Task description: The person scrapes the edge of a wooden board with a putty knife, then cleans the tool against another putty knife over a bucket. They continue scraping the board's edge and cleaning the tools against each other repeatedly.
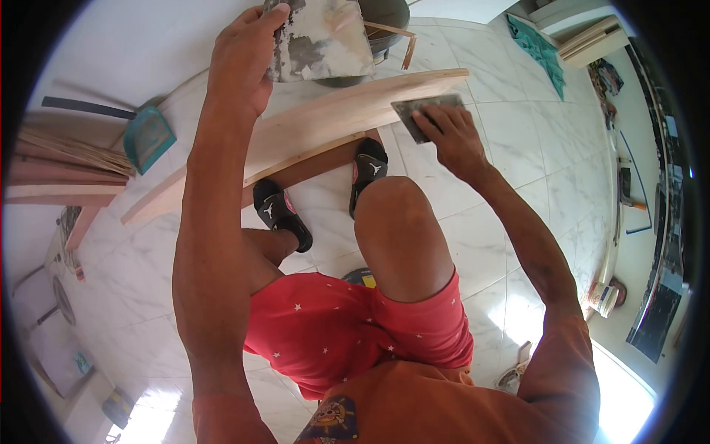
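Observation:
My left hand [248, 48] grips the edge of a flat putty-smeared board [322, 44], thumb on top, at the upper middle of the head view. Grey and whitish patches cover that board. Over the right end of a long pale wooden plank [318, 118], my right hand [455, 140] holds a flat, dark rectangular scraper [409, 120], its fingers spread across the top. The plank runs slantwise in front of my feet, and my left forearm hides part of it.
A grey bucket [388, 15] stands behind the smeared board, with a thin bent wooden strip [409, 52] beside it. At left are a teal dustpan [150, 137] and stacked wood strips [66, 166]. A green cloth [538, 52] lies on the tiles at upper right.

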### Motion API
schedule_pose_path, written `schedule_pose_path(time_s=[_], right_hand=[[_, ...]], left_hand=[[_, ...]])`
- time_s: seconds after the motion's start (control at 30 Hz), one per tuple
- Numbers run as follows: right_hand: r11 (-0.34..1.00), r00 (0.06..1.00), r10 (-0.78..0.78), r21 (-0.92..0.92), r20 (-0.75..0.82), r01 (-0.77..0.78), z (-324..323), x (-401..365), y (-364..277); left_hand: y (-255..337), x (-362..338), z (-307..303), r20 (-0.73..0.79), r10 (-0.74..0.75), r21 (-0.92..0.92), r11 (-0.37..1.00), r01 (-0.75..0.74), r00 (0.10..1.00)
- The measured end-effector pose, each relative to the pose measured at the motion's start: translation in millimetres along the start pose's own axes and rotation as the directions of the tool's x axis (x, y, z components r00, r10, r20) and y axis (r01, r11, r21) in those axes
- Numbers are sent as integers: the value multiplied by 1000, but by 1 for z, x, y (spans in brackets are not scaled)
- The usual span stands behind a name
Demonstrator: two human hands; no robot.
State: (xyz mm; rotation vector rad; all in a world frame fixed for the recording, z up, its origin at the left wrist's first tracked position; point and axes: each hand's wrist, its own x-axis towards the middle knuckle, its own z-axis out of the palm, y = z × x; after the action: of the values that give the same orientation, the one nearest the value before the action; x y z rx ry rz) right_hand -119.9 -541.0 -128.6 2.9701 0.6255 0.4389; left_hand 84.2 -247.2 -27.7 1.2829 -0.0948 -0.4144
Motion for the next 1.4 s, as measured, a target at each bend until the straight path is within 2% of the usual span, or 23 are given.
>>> schedule_pose_path(time_s=[0.13, 0.17, 0.27, 0.37, 0.47, 0.57, 0.77, 0.97, 1.07, 1.17, 1.27, 1.4], right_hand=[[979, 965, 188, 111, -184, -169, -26, 10, -6], [963, 947, 264, 100, -183, -249, -36, 16, -4], [865, 868, 495, 71, 33, -496, -53, 29, 6], [817, 805, 558, 36, 202, -576, -60, 42, 15], [801, 749, 564, -11, 347, -598, -63, 56, 11], [806, 780, 542, 68, 313, -588, -63, 66, 1], [854, 828, 447, 114, 339, -508, -67, 78, -13], [904, 894, 341, 161, 291, -397, -62, 69, -13], [883, 878, 316, 227, 359, -410, -70, 68, 4], [815, 821, 433, 227, 373, -533, -84, 68, 20], [819, 842, 450, 237, 298, -522, -85, 62, 34], [911, 906, 376, 98, 196, -399, -70, 50, 43]], left_hand=[[-1, -3, -3, 4, 26, 11, 1000, -26, 1000], [-3, -2, -6, 9, 25, 24, 999, -26, 1000], [4, -13, 10, -2, 33, -92, 995, -33, 999], [5, -12, 14, -51, 54, -62, 996, -57, 997], [12, -18, 18, -76, 3, -75, 997, -9, 997], [4, -12, 9, -22, 52, -97, 994, -54, 998], [10, -17, 10, -24, 50, -104, 993, -52, 998], [8, -15, 9, -21, 57, -150, 987, -59, 998], [10, -15, 10, -44, 6, -115, 993, -11, 999], [14, -17, 12, -63, -7, -121, 993, -1, 998], [16, -19, 11, -66, -5, -88, 996, -1, 998], [13, -16, 11, -46, 21, -96, 995, -26, 999]])
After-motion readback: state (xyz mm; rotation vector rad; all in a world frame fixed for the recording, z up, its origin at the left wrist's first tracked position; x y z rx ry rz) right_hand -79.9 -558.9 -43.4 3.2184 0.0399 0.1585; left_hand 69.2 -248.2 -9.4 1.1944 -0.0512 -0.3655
